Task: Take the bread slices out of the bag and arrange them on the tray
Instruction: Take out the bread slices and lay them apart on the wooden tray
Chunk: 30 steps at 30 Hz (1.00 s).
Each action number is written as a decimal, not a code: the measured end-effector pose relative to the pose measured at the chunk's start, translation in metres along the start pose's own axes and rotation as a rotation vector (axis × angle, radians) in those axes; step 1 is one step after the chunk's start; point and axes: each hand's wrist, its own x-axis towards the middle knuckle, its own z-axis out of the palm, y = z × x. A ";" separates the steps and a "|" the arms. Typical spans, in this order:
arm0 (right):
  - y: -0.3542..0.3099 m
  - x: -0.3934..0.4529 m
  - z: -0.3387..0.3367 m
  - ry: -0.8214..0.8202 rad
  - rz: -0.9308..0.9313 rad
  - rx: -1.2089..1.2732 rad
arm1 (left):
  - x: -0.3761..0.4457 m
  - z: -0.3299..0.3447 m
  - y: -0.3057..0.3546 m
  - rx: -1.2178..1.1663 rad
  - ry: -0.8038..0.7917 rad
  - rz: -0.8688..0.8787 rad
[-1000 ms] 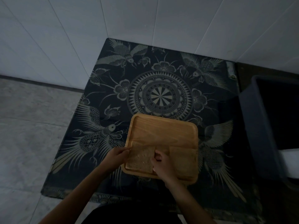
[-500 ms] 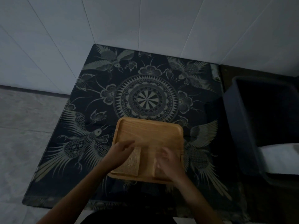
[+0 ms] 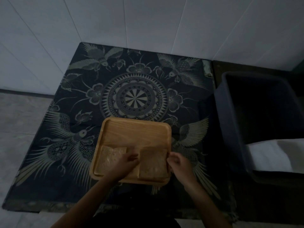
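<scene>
Two bread slices on tray (image 3: 134, 134), near edge: left slice (image 3: 109, 156), right slice (image 3: 152, 162). My left hand (image 3: 125, 164) rests loosely curled between them; right hand (image 3: 178, 162) pinches right slice's edge. Grip unclear in dim light. Risk: hard nudge tears slice, pushes it over rim, or slides tray off desk (image 3: 131, 99) edge. Bag not visible.

Tray (image 3: 136, 129) far half bare; near half taken by two slices; dark bin (image 3: 230, 120) blocks right side.

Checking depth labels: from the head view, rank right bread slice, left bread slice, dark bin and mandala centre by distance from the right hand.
From the right hand:
1. Right bread slice, touching its fingers, near-right of the wooden tray.
2. Left bread slice, near-left, under the left hand.
3. Mandala centre, beyond the tray.
4. Dark bin, far right.
</scene>
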 end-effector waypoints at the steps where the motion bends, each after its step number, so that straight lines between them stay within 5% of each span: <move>1: 0.004 0.000 0.000 -0.014 0.012 -0.002 | -0.001 0.005 -0.001 -0.006 0.006 -0.003; 18: 0.016 -0.001 0.015 -0.092 0.089 0.138 | -0.008 0.024 -0.010 -0.099 0.157 0.034; 30: -0.018 0.003 0.041 -0.124 0.076 0.287 | -0.013 -0.025 -0.011 -0.200 0.136 0.126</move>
